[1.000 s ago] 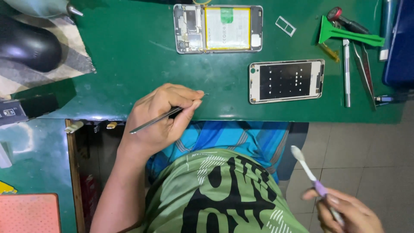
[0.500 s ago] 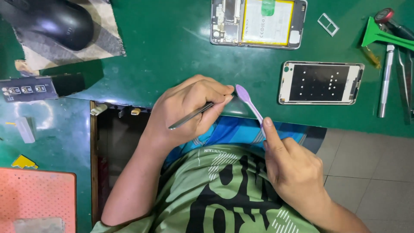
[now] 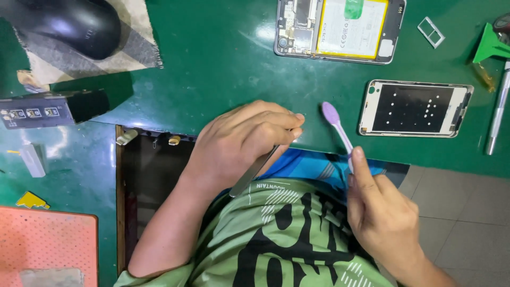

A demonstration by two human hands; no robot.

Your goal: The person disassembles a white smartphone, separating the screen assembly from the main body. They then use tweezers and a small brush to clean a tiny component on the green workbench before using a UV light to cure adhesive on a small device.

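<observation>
My left hand (image 3: 241,141) rests at the near edge of the green mat (image 3: 223,64), its fingers closed around metal tweezers (image 3: 254,172) that slant down toward my chest. Whether the tips hold anything is hidden by my fingers. My right hand (image 3: 380,212) grips a small brush (image 3: 336,122) with a purple head, held upright beside my left fingertips. An opened phone body (image 3: 340,29) with a yellow-edged battery lies at the far side. A separate phone frame (image 3: 414,109) lies face down to the right of the brush.
A black rounded device (image 3: 64,24) sits on striped cloth at far left, with a dark box (image 3: 50,109) below it. A small card tray (image 3: 431,31), a green plastic tool (image 3: 491,48) and a metal tool (image 3: 496,111) lie at right. An open drawer (image 3: 154,175) and orange mat (image 3: 45,247) lie at lower left.
My right hand came up from low at the right with the brush and now holds it next to my left fingertips. The left hand stays put with the tweezers.
</observation>
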